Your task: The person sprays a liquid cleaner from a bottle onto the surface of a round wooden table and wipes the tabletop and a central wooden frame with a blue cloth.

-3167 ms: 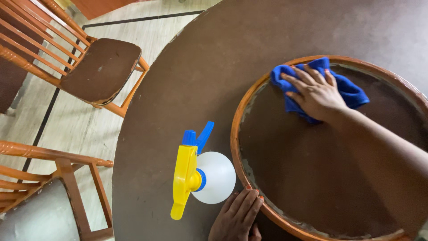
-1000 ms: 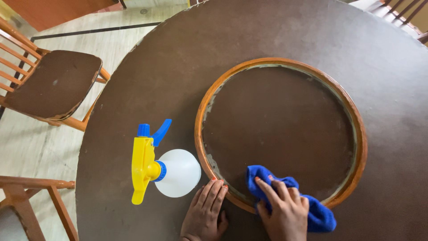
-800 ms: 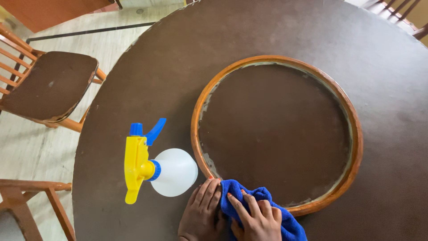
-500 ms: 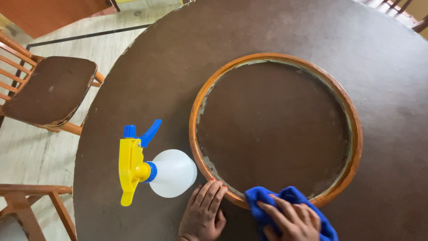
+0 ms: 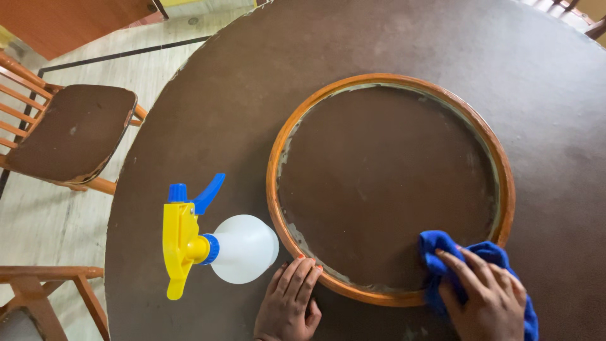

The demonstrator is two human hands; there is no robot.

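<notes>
Two bare hands work at the near edge of a large round table (image 5: 391, 38), whose dark brown top looks matte and faintly scuffed. The right hand (image 5: 489, 300) lies spread, fingers open and flat, pressing a blue cloth (image 5: 442, 247) down rather than clutching it. The cloth is soft and plush, bunched into folds, and it sits on the lower right stretch of the wooden ring (image 5: 278, 208), overlapping the rim and a little of the surface inside it. That ring is a glossy orange-brown hoop, smoothly rounded, enclosing a circular panel of the same brown as the tabletop; a pale, rough, chipped line runs along its inner edge.

The left hand (image 5: 289, 303) rests palm down on the table, fingers straight and close together, holding nothing; its fingertips (image 5: 302, 260) touch the outer side of the ring at the lower left. Just beside that hand stands a spray bottle (image 5: 243, 247), seen from above: a smooth, translucent white rounded body with a blue collar, a yellow plastic trigger head and a blue nozzle and lever pointing left.

Off the table's left side stands a wooden chair (image 5: 69, 136) with orange slatted rails and a worn brown seat, on a pale tiled floor (image 5: 44, 221). Part of a second chair (image 5: 44, 278) shows at the lower left corner.
</notes>
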